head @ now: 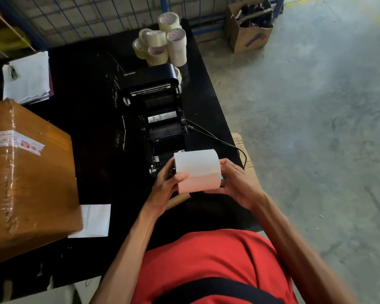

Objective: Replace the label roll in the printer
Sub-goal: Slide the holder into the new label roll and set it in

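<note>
White label roll [196, 166] gripped from both sides: left hand [167, 189] with thumb over the loose end, right hand [235, 185] cupping the far side. Held just above the near end of the black Xprinter label printer [156, 110], lid raised, on the black tabletop [92, 128]. Brown cardboard core [178, 199] beneath the left hand.
</note>
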### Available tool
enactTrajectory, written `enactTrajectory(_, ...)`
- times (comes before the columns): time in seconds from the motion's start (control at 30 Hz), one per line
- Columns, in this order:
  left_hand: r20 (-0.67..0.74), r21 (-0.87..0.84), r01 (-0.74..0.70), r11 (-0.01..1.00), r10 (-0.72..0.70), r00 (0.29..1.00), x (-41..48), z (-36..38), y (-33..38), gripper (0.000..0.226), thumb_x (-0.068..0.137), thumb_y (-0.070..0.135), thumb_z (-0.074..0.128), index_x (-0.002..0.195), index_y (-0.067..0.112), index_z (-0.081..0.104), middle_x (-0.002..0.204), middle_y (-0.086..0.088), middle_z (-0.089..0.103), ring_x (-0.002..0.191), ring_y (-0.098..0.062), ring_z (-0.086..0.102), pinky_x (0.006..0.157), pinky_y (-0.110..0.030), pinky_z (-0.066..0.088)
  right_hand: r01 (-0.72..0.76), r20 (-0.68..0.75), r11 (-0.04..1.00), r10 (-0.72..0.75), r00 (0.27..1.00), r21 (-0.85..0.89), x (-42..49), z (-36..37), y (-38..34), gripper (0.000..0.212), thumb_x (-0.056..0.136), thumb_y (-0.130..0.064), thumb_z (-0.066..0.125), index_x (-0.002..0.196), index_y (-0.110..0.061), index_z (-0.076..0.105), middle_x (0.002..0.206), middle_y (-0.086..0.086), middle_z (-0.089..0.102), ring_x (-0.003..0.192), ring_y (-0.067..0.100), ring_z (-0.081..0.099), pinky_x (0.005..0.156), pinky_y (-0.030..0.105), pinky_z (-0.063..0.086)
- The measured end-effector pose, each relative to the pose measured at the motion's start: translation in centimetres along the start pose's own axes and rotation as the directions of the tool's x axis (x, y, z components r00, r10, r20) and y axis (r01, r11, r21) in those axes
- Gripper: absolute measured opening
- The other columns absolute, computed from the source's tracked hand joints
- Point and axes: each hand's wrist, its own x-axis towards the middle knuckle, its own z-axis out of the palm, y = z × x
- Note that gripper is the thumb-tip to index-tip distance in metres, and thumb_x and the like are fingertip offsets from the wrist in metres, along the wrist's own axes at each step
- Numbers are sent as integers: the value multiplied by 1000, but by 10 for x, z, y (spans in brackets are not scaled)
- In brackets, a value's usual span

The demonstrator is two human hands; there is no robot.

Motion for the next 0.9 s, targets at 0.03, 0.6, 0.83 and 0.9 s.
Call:
enactTrajectory(0.03,-2,57,-21,998,21,1000,0,2,5,78,70,42,74,143,31,48,131,-7,65,123,-29,61,93,-43,55,22,-1,998,-22,1000,57,-1,4,5,23,105,-19,45,118,-2,54,122,23,62,107,44,65,84,57,60)
enactTrajectory(0.6,-269,668,220,711,-45,962,-28,-84,-19,14,90,27,66,102,26,73,83,3,74,82,-15,72,74,-34,54,166,64,943,-192,979,287,29,-3,-5,46,86,-22,71,131,-18,62,125,11,70,102,32,73,63,46,64)
enactTrajectory(0.83,-439,831,422,362,-40,898,-30,-87,-110,52,74,40,82,114,14,61,112,-5,61,103,-23,64,83,-38,55,116,83,961,-141,987,251,25,1,3,39,108,-11,26,135,-20,54,123,7,73,102,29,74,61,44,65)
enactTrajectory(0.9,-485,819,445,361,23,874,-24,-84,-118,48,75,39,81,109,11,63,111,-8,62,101,-26,65,83,-39,54,104,76,965,-125,989,240,23,4,5,37,107,-14,30,135,-19,55,123,8,72,100,30,74,60,44,65)
